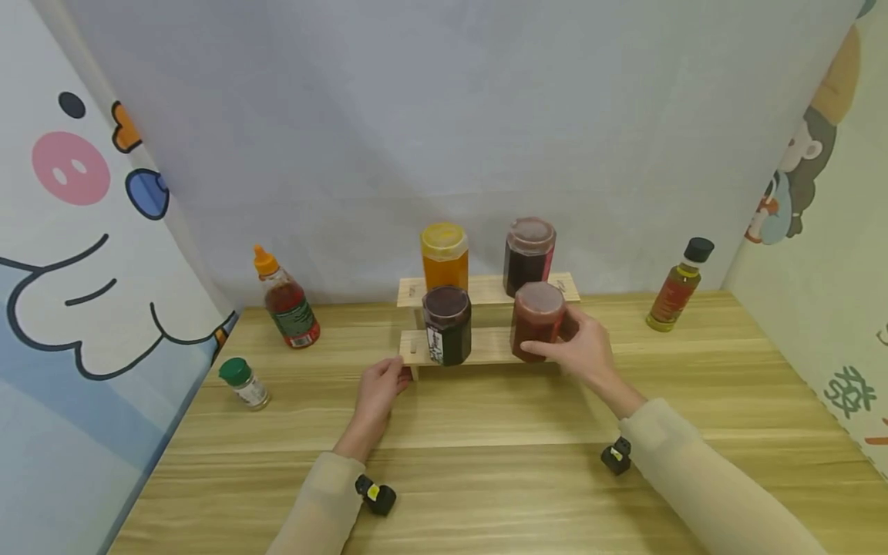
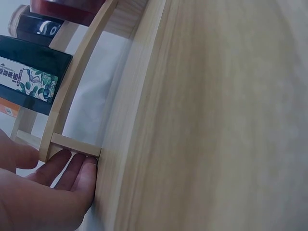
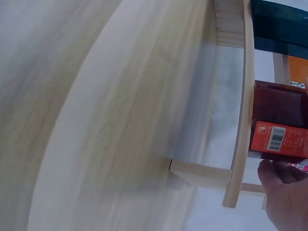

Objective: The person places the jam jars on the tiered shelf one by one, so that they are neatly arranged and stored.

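A two-tier wooden rack (image 1: 491, 344) stands on the table and bears jars on both steps. My right hand (image 1: 588, 348) grips a dark red jar (image 1: 536, 320) at the right of the lower step, thumb across its front. The jar's orange-red label (image 3: 281, 138) shows in the right wrist view, its base at the board. At the rack's left end my left hand (image 1: 378, 389) holds the lower step, thumb by the board and fingers bent against the leg (image 2: 76, 144). Beside the red jar stands a dark jar with a white label (image 1: 447, 327).
The upper step bears an orange jar (image 1: 445, 258) and another dark jar (image 1: 527, 258). To the left stand a sauce bottle (image 1: 291, 308) with an orange cap and a green-capped shaker (image 1: 245, 384). A black-capped oil bottle (image 1: 676, 289) is at the right, near the back wall.
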`<state>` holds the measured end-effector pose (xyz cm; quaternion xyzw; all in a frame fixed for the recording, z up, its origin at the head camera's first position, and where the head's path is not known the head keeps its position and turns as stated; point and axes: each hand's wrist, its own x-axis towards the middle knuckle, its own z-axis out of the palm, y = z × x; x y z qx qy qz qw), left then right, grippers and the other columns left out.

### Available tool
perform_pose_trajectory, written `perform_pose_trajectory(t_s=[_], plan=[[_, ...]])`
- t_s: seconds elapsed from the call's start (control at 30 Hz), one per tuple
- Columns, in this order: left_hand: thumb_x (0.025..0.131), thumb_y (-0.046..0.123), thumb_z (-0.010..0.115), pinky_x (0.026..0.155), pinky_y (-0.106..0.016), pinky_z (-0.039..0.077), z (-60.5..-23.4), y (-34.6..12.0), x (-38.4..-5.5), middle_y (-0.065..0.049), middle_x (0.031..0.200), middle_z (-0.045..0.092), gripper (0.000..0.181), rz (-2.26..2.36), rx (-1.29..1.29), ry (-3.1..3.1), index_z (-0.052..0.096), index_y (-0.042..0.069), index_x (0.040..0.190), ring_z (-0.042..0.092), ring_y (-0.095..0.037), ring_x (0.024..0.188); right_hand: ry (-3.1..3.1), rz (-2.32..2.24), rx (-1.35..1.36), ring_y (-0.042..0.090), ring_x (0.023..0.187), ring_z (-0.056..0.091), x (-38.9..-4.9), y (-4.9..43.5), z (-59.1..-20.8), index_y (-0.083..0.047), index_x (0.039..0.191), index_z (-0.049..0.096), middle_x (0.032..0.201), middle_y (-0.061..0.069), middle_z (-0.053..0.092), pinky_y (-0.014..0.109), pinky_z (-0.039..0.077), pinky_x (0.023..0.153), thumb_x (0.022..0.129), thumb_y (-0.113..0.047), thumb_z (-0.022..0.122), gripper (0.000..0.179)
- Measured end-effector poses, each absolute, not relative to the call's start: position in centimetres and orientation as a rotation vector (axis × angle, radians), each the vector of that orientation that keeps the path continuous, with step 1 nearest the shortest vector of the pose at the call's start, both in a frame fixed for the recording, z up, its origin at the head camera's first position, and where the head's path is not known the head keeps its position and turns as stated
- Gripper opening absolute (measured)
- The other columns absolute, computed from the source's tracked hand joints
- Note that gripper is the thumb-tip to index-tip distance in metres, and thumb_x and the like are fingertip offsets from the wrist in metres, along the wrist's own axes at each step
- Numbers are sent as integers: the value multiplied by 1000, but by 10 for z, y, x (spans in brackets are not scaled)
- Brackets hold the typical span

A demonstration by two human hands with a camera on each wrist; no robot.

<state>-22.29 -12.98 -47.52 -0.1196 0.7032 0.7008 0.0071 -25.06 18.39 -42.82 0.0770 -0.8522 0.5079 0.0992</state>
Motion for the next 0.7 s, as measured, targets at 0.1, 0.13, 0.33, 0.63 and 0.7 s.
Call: perform_pose_trajectory(t_s=[0.1, 0.13, 0.33, 0.63, 0.7], plan=[[103, 16, 43, 92, -39, 49, -475, -130, -223, -26, 118, 55, 37, 2190, -368, 2201, 55, -15, 121, 56, -32, 105, -2505, 1560, 242, 23, 99, 62, -249, 188, -429, -6, 126, 58, 115, 12, 64, 40, 53, 84, 64, -34, 90, 75], [103, 16, 43, 93, -39, 49, -475, -130, -223, -26, 118, 54, 37, 2192, -367, 2199, 55, -14, 121, 56, -32, 105, -2500, 1580, 244, 23, 101, 62, -249, 190, -429, -6, 126, 58, 116, 12, 64, 40, 52, 85, 65, -33, 90, 74], [103, 17, 43, 93, -39, 49, -475, -131, -226, -26, 117, 55, 38, 2204, -358, 2191, 55, -15, 121, 56, -33, 105, -2492, 1635, 261, 23, 103, 61, -248, 196, -428, -4, 127, 58, 119, 13, 63, 37, 52, 87, 67, -32, 89, 73], [102, 15, 45, 92, -40, 49, -473, -130, -228, -26, 114, 56, 37, 2218, -393, 2153, 53, -14, 123, 57, -32, 103, -2540, 1616, 269, 33, 110, 58, -247, 208, -432, 1, 134, 51, 125, 20, 58, 40, 49, 92, 70, -28, 87, 79], [101, 15, 46, 91, -41, 49, -472, -131, -228, -26, 112, 57, 37, 2226, -393, 2153, 54, -14, 122, 57, -32, 102, -2571, 1596, 257, 35, 115, 54, -245, 214, -434, 3, 136, 47, 128, 23, 55, 42, 46, 95, 71, -28, 86, 82]])
